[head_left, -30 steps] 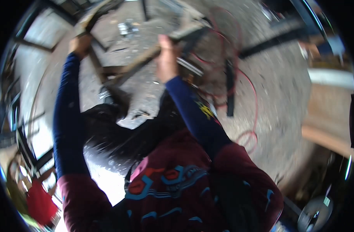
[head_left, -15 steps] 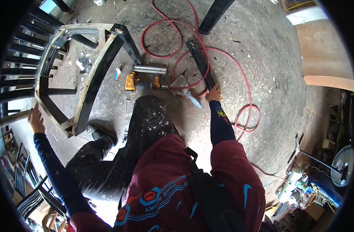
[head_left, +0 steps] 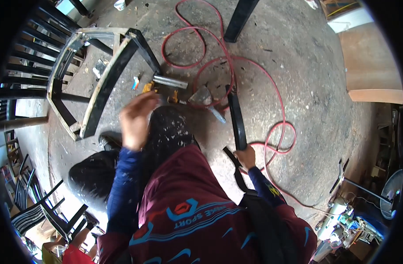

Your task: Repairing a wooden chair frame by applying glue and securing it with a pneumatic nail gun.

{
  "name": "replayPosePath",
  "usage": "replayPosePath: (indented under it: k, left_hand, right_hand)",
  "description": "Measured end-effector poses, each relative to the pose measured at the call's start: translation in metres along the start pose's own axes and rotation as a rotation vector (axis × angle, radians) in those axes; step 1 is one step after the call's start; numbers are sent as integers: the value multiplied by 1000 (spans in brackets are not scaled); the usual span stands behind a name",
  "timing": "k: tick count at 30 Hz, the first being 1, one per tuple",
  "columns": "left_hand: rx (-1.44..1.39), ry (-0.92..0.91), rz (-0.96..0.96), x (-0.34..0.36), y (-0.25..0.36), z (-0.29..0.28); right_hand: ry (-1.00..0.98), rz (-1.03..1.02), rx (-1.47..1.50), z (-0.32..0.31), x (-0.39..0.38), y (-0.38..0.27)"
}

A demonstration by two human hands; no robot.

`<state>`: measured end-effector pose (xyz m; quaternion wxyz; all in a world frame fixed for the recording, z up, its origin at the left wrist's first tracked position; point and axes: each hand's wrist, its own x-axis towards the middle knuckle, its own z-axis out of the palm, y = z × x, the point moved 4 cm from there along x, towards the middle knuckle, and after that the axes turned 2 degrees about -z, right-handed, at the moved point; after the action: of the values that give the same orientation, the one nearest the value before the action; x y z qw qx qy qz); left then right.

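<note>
Black bar held by its near end in the right hand.
The step in hand looks like handling the black bar (head_left: 236,116): the right hand (head_left: 245,156) has its fingers clamped on it, at right over the floor (head_left: 316,127), far end by the red hose (head_left: 278,90). The left hand (head_left: 137,121) seems empty, near the knee; blur hides whether its fingers are apart or together. A next move would call for a firm grip and care around the hose. The maroon shirt (head_left: 179,176) bears blue lettering; any print on the small tube (head_left: 136,82), far left, is too small to read.
</note>
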<state>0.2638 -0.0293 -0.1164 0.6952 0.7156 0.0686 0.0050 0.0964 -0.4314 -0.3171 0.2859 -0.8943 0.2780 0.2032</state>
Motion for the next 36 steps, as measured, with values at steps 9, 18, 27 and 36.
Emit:
replayPosePath:
  k: [9,18,27,36]
  left_hand:
    - [-455,-383,-330,-36,-61,136]
    - [-926,-312,132,6,10,11]
    - [-856,189,357,15,27,-47]
    - [-482,215,397,-3,17,-49]
  right_hand:
    - [292,-429,260,-26,-101,23]
    - [544,-974,123,-15,-36,-153]
    - [606,-1130,34,-16,-51,-218]
    - [454,-983,66,7,-68,-192]
